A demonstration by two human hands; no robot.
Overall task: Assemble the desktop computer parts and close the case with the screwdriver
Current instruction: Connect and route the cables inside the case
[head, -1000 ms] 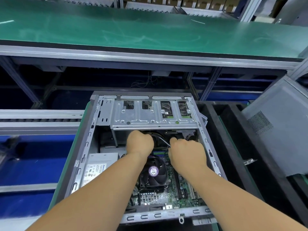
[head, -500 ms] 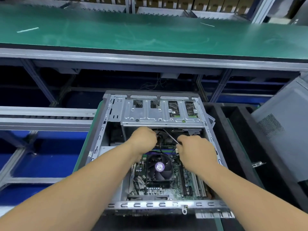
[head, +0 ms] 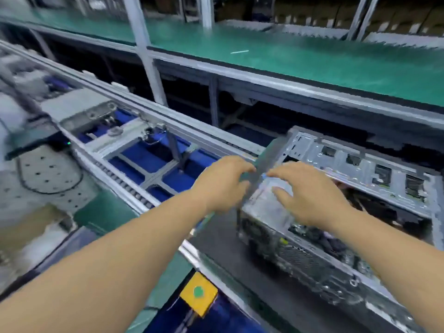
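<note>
- Case (head: 355,179) lay open-side up on surface, right of centre, long axis running near-right to far-left
- L hand (head: 222,182) gripped case's left wall; R hand (head: 310,195) hovered over it, fingers spread, holding nothing
- Both hands at case's near-left corner; frame blurred

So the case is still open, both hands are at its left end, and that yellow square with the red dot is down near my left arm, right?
Not quite: the head view shows the dot on the yellow square is green, not red. The rest holds: the case is open, with the left hand and right hand at its left end.
</note>
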